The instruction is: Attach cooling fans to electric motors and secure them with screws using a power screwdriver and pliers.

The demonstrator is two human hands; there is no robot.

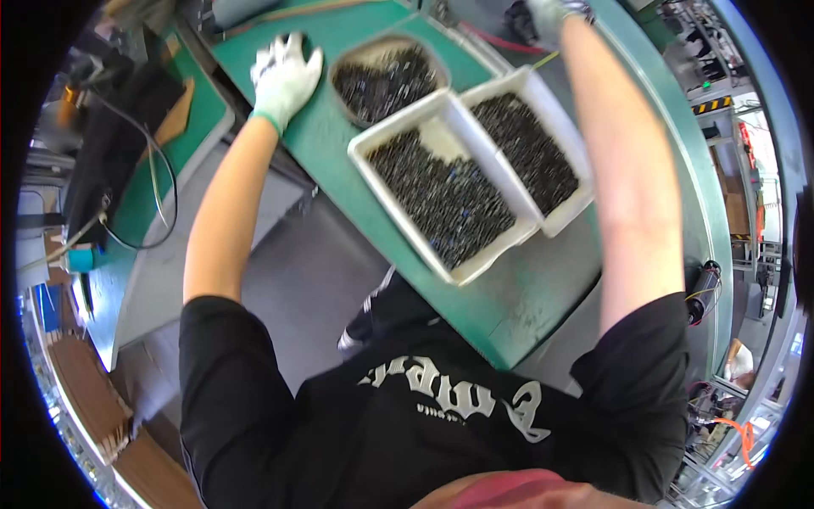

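Observation:
My left hand [287,82], in a white glove, rests on the green tabletop [339,182] with thumb and fingers apart, and I see nothing in it. Just right of it stands a rounded tray [342,103] partly filled with small dark parts [386,83]. My right arm stretches far forward along the right side. At the top edge my gloved right hand [555,15] is blurred and partly cut off, beside a dark bundle [523,24]; its fingers are hidden. Two white rectangular bins [398,208] [577,212], side by side, hold many small black rod-like parts.
A bench with a black cable [174,199] and dark equipment [110,144] stands at the left. Cardboard stacks [85,382] lie lower left. A black cylinder [702,293] with wires sits on the right-hand bench. An orange hose [746,437] hangs lower right.

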